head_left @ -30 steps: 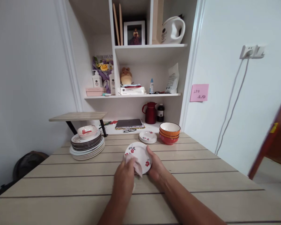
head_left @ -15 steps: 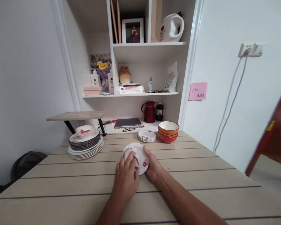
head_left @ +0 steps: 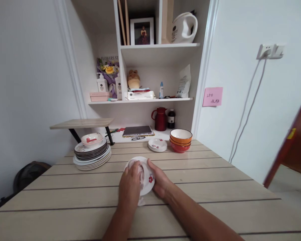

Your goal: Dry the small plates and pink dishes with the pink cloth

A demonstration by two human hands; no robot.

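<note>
Above the table's middle, a small white plate [head_left: 145, 188] with a red flower print is tilted toward me. My right hand [head_left: 161, 180] grips its right edge, thumb on the rim. A pale pink cloth [head_left: 141, 170] lies against the plate's face under the fingers of my left hand [head_left: 130, 185], which is closed on it. Some of the cloth hangs out below the plate. Beyond my hands sits a short stack of matching small plates [head_left: 157, 144], beside stacked orange and red bowls [head_left: 180, 140].
At the left, a tall stack of plates [head_left: 92, 155] with a bowl on top stands by a small raised wooden shelf [head_left: 81, 123]. A laptop [head_left: 137, 131], glasses [head_left: 138, 138] and a red jug [head_left: 160, 119] are at the back of the slatted table [head_left: 215, 187].
Both hands and the plate have shifted slightly left and toward me. The cloth has moved on the plate's face, and a piece of it now shows below the rim.
</note>
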